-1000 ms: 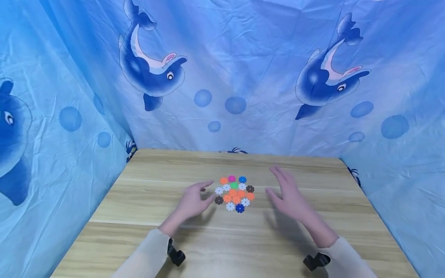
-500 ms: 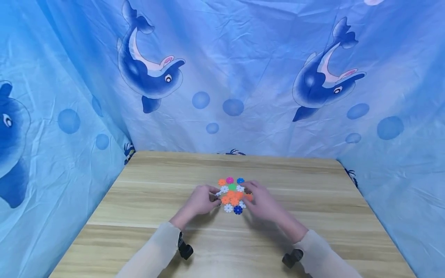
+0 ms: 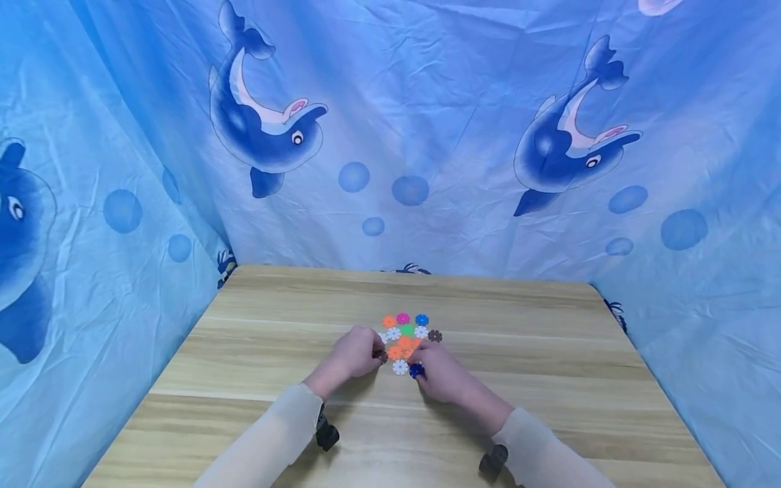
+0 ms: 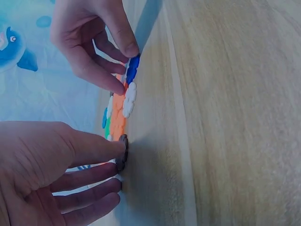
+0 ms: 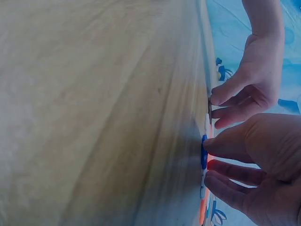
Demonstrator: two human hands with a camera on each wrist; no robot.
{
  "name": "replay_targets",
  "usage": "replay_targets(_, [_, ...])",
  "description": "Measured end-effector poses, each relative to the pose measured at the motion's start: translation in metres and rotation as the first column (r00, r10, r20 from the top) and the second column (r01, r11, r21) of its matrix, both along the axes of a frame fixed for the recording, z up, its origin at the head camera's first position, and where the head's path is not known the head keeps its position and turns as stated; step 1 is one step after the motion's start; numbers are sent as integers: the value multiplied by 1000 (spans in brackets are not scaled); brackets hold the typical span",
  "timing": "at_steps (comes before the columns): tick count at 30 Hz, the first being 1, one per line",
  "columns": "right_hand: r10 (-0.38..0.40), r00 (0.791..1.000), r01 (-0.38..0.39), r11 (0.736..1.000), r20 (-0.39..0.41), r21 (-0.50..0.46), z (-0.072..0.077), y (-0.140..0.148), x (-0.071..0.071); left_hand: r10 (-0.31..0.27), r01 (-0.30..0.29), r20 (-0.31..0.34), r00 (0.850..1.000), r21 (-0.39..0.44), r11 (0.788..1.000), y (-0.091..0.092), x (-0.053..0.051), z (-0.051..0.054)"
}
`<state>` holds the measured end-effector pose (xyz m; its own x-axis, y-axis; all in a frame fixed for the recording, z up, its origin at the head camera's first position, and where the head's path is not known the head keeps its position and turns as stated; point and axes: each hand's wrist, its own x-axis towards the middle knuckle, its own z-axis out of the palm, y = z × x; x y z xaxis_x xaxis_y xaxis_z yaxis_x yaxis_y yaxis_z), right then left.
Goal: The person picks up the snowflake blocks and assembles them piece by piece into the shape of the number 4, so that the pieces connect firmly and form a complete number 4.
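On the tabletop (image 3: 256, 379), a cluster of notched, flower-shaped interlocking discs lies between the two hands in the head view. My left hand (image 3: 352, 356) is at its left side, with thumb and index finger pinching a dark brown disc (image 4: 122, 153). At the near right, my right hand (image 3: 444, 371) has its thumb on a dark blue disc (image 4: 133, 69) and its fingers on the far side of it. Beside it lies a white disc (image 3: 400, 367). Orange discs (image 3: 396, 352) fill the middle, partly hidden by the right fingers.
Behind them are a green disc (image 3: 407, 330), a pink disc (image 3: 403, 318), a lighter blue disc (image 3: 422, 319) and another brown disc (image 3: 435, 335). A blue dolphin-print curtain (image 3: 378, 102) hangs beyond the table's back and side edges.
Both hands came inward to the discs. The left hand closed onto the brown disc. The right moved left and nearer, from the cluster's right side to the dark blue disc.
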<state>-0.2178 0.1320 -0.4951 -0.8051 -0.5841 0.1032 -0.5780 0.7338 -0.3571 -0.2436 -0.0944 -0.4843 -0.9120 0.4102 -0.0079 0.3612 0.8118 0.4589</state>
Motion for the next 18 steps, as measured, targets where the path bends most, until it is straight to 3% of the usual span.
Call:
replay_targets(10, [20,996,-20,1000,-89,4,-5,1,-4,-19,18,14,1000,7,1000,1,-2,-2])
replay_targets(14, [-6,998,6,1000,-56,11,-4,2,-3,-2,2,32,999,15,1000,1,-2,0])
replay_targets(18, [-70,997,70,997,30,27,-3,3,-5,25,-26,52,998,26,999,1,-1,1])
